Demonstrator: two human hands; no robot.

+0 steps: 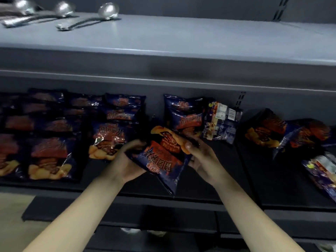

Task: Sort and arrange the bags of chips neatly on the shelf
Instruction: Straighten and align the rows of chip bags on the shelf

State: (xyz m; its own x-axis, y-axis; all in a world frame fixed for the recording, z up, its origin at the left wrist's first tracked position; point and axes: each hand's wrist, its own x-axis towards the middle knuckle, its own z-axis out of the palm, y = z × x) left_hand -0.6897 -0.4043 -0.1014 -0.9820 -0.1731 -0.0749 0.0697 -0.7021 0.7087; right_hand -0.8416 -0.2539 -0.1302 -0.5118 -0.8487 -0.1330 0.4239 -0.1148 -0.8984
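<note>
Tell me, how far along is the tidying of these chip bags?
About half, I'd judge. Done: the rows of chip bags at left lie in neat overlapping lines on the shelf. In hand: left hand and right hand both hold one blue chip bag. Left: the back-side-up bag, the tumbled bags at right and the far-right bag lie askew.

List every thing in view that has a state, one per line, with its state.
Held chip bag, print upside down, tilted, over the shelf.
Left hand, gripping that bag's left edge.
Right hand, gripping its right edge.
Left bags, lying face up in rows.
Back-out bag, label side showing, leaning.
Right bags, lying askew, unsorted.
Ladles, lying on the upper shelf.
</note>
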